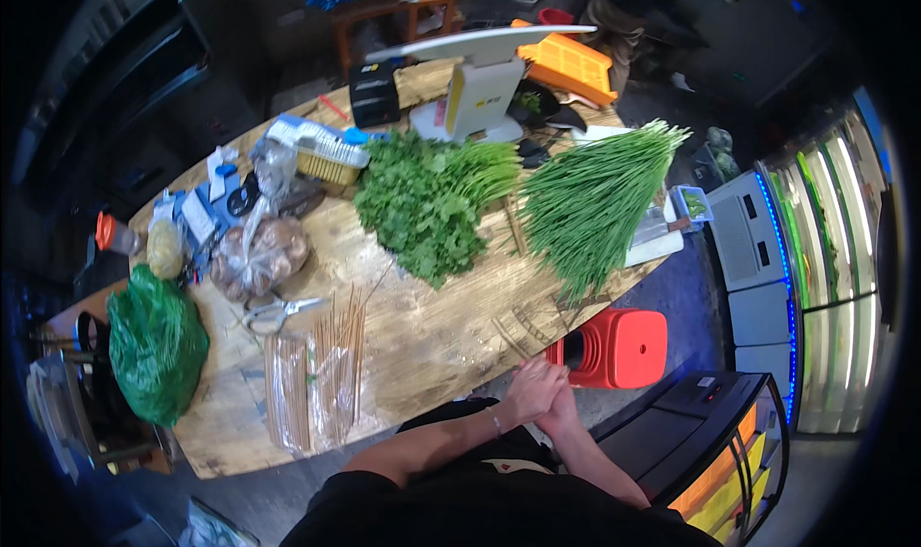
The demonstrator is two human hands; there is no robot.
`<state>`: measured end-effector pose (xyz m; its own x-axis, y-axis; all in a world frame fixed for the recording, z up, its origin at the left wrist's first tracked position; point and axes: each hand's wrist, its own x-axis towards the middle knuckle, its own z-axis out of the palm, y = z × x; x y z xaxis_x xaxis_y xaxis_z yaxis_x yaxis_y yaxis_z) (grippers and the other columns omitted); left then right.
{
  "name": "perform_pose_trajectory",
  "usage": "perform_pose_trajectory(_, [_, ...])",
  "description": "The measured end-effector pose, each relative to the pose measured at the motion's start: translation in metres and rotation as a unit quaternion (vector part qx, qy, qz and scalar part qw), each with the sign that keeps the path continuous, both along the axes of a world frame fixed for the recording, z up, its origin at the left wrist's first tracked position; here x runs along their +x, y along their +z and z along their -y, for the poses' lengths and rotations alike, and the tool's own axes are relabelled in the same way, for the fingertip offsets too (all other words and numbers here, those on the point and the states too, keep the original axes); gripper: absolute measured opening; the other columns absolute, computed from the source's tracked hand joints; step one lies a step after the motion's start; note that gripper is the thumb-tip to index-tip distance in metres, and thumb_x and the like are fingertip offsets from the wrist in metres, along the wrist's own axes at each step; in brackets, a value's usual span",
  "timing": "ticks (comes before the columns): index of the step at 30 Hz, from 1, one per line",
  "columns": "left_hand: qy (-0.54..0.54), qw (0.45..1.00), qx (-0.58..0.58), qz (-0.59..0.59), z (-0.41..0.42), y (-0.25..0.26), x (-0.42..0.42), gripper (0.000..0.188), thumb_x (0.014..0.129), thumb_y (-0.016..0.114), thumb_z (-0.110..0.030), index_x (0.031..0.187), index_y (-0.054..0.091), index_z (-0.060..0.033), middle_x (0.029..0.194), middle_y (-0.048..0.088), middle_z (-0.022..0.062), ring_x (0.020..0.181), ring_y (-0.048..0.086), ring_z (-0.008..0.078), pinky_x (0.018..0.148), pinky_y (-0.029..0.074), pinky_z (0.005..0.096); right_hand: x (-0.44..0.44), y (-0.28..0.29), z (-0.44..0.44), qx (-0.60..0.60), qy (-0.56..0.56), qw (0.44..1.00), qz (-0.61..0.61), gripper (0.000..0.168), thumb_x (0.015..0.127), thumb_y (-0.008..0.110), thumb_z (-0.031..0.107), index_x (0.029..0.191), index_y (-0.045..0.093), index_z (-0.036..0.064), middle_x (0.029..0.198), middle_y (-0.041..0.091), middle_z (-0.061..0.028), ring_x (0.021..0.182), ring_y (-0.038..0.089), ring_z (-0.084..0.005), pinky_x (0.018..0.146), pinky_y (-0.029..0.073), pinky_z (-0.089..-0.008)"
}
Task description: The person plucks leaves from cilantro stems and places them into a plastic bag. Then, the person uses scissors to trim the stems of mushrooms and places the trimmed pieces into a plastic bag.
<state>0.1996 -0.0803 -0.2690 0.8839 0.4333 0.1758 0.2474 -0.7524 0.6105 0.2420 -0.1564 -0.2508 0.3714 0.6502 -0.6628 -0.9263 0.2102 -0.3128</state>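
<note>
My left hand (531, 390) and my right hand (560, 409) are clasped together at the near edge of the wooden table (424, 338), with no object visible in them. Beyond them lies a large bunch of garlic chives or similar long green stalks (597, 201). Left of it spreads a leafy bunch of cilantro-like greens (424, 209). Thin wooden skewers in clear plastic wrap (334, 381) lie at the near left, beside another wrapped bundle (288, 389). Metal scissors (277, 315) rest above them, near a knotted clear bag of brownish round items (259, 255).
A green plastic bag (155, 345) sits at the table's left end. A scale or terminal (478, 101), scrub brush (331, 160) and orange basket (568, 68) stand along the far side. A red plastic stool (629, 349) and black cabinet (691, 417) are at the right.
</note>
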Motion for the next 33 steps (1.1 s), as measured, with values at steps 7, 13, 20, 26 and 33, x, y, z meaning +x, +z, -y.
perform_pose_trajectory(7, [-0.143,0.962,-0.089,0.213,-0.043,0.088,0.132,0.034,0.090,0.056,-0.024,0.116,0.057,-0.0011,0.114,0.054,0.0173,0.113,0.051,0.0338,0.106,0.034,0.0478,0.133,0.080,-0.034,-0.056,-0.134,0.984,0.100,0.035,0.100,0.043,0.044,0.105,0.059,0.013,0.103,0.064,-0.0056,0.095,0.063,-0.0199,0.088,0.052,-0.0359])
perform_pose_trajectory(13, [-0.176,0.953,-0.109,0.223,-0.049,0.119,0.199,0.039,0.090,0.060,-0.026,0.123,0.057,-0.0048,0.128,0.052,0.0183,0.117,0.051,0.0362,0.099,0.042,0.0423,0.297,0.123,0.057,-0.041,-0.281,0.952,0.110,0.036,0.096,0.053,0.030,0.064,0.040,0.017,0.055,0.039,0.0040,0.043,0.035,-0.0075,0.042,0.035,-0.0223])
perform_pose_trajectory(20, [-0.203,0.967,-0.146,-0.040,-0.078,0.059,0.222,0.029,0.093,0.058,-0.035,0.090,0.066,-0.0065,0.078,0.064,0.0161,0.076,0.063,0.0349,0.068,0.050,0.0443,0.513,0.114,0.190,-0.221,-0.424,0.840,0.258,0.030,0.094,0.057,0.028,0.068,0.043,0.020,0.055,0.039,0.0053,0.043,0.036,-0.0080,0.041,0.029,-0.0242])
perform_pose_trajectory(26, [-0.070,0.928,-0.164,-0.328,-0.094,0.008,0.210,0.034,0.086,0.064,-0.028,0.108,0.060,-0.0015,0.108,0.058,0.0237,0.095,0.056,0.0430,0.078,0.046,0.0504,0.678,-0.028,0.238,-0.443,-0.391,0.770,0.239,0.023,0.090,0.060,0.029,0.077,0.056,0.011,0.065,0.049,0.0012,0.055,0.045,-0.0109,0.048,0.035,-0.0275])
perform_pose_trajectory(33, [0.001,0.946,-0.041,-0.323,-0.078,0.002,0.218,0.042,0.081,0.069,-0.030,0.109,0.058,-0.0003,0.112,0.057,0.0275,0.095,0.055,0.0462,0.083,0.047,0.0508,0.795,0.056,0.105,-0.221,-0.419,0.796,0.376,0.025,0.094,0.059,0.027,0.075,0.052,0.013,0.061,0.045,0.0049,0.051,0.042,-0.0071,0.046,0.031,-0.0246])
